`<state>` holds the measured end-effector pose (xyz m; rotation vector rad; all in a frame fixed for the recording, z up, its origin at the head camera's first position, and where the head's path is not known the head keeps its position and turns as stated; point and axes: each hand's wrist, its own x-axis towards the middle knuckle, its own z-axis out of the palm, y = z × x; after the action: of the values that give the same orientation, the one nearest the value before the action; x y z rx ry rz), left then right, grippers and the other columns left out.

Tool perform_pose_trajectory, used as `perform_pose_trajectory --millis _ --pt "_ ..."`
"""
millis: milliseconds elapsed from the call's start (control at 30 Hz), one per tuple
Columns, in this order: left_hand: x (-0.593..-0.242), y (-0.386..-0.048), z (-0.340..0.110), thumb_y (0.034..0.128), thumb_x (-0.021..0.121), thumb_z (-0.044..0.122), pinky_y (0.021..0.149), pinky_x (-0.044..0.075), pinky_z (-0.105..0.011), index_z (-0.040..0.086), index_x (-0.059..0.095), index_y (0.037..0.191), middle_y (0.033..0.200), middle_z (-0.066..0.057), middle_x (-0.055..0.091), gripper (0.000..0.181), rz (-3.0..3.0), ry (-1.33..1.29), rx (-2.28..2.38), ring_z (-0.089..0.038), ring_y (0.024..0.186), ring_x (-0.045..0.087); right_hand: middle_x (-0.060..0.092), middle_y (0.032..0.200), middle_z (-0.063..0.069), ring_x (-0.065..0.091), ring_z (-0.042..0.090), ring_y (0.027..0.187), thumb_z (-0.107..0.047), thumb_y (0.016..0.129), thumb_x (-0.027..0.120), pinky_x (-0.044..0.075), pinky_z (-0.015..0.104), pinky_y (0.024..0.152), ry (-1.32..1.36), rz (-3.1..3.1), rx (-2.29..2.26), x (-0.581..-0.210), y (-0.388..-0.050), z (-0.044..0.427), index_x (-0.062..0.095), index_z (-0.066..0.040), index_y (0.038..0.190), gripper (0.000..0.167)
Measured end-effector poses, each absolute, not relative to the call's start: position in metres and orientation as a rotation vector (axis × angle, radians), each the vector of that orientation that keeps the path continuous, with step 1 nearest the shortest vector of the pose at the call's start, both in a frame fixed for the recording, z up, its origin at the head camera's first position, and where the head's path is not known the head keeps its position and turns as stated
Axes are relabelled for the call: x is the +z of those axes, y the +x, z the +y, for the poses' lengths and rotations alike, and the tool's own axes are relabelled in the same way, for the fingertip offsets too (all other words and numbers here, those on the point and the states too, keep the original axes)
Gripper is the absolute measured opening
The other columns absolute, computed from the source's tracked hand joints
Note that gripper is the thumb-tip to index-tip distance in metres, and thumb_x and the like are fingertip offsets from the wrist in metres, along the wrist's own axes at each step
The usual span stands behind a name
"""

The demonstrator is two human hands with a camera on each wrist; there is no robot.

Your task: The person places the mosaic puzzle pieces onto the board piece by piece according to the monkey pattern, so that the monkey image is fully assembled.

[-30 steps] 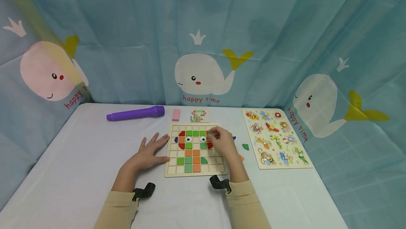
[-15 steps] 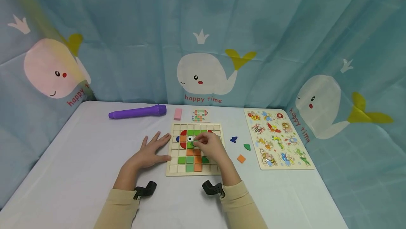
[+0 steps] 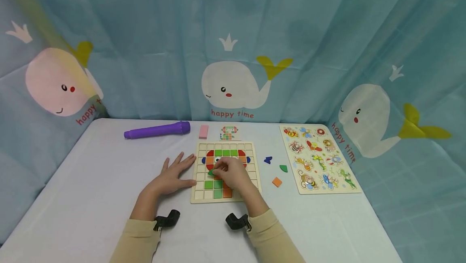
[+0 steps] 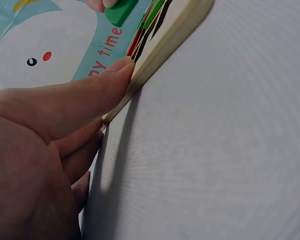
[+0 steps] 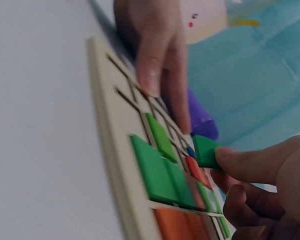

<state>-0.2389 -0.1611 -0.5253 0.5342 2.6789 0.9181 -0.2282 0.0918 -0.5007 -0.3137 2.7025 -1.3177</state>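
My right hand (image 3: 234,174) pinches a green quarter-round tile (image 5: 205,151) between thumb and fingers, just over the left middle of a wooden grid board (image 3: 253,180). Colored tiles on the board form a figure with red rounded sides, a green top row and orange and green squares lower down; the hand covers part of it. Fingers spread, my left hand (image 3: 168,177) rests at the board's left edge. In the left wrist view its thumb (image 4: 110,82) touches the rim.
Right of the board lie a dark blue piece (image 3: 267,160), a green quarter-round (image 3: 283,168) and an orange square (image 3: 277,182). Farther right is an insect puzzle board (image 3: 316,162). Behind are a purple microphone-shaped tube (image 3: 157,130), a pink block (image 3: 203,132) and a pattern card (image 3: 229,132).
With the green tile, my right hand has moved left and slightly nearer across the board, uncovering the figure's right side. My left hand stays in place.
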Motion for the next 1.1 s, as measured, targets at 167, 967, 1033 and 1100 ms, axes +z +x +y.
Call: perform_pose_trajectory --millis 167,967,1033,1100 --pt "-0.525 -0.24 -0.162 0.0857 0.074 0.054 0.121 -0.015 -0.064 0.018 0.031 0.16 0.167 -0.005 0.027 0.093 2.688 0.529 0.908 -0.039 0.157 0.002 0.067 0.084 -0.013 0.056 0.005 0.076 -0.025 0.093 0.074 0.05 0.021 0.07 -0.395 2.797 -1.148 -0.503 -0.224 0.082 0.076 -0.022 0.095 0.004" --pt "-0.524 -0.237 -0.162 0.085 0.074 0.054 0.12 -0.013 -0.067 0.015 0.034 0.159 0.166 -0.008 0.029 0.093 2.701 0.544 0.914 -0.043 0.156 0.005 0.07 0.094 -0.006 0.056 0.007 0.08 -0.023 0.094 0.074 0.05 0.021 0.07 -0.476 2.944 -0.822 -0.501 -0.219 0.074 0.08 -0.02 0.102 0.011" --pt "-0.523 -0.237 -0.162 0.0849 0.075 0.054 0.12 -0.013 -0.066 0.014 0.034 0.159 0.166 -0.008 0.029 0.093 2.699 0.543 0.918 -0.043 0.156 0.005 0.069 0.094 -0.007 0.056 0.007 0.079 -0.024 0.093 0.074 0.049 0.02 0.069 -0.462 2.931 -0.842 -0.5 -0.22 0.076 0.08 -0.02 0.103 0.012" --pt "-0.523 -0.237 -0.161 0.0849 0.075 0.054 0.12 -0.013 -0.067 0.014 0.034 0.159 0.166 -0.009 0.029 0.093 2.697 0.542 0.922 -0.043 0.156 0.005 0.069 0.092 -0.008 0.055 0.007 0.078 -0.024 0.094 0.074 0.049 0.021 0.067 -0.436 2.905 -0.884 -0.498 -0.221 0.08 0.079 -0.02 0.104 0.012"
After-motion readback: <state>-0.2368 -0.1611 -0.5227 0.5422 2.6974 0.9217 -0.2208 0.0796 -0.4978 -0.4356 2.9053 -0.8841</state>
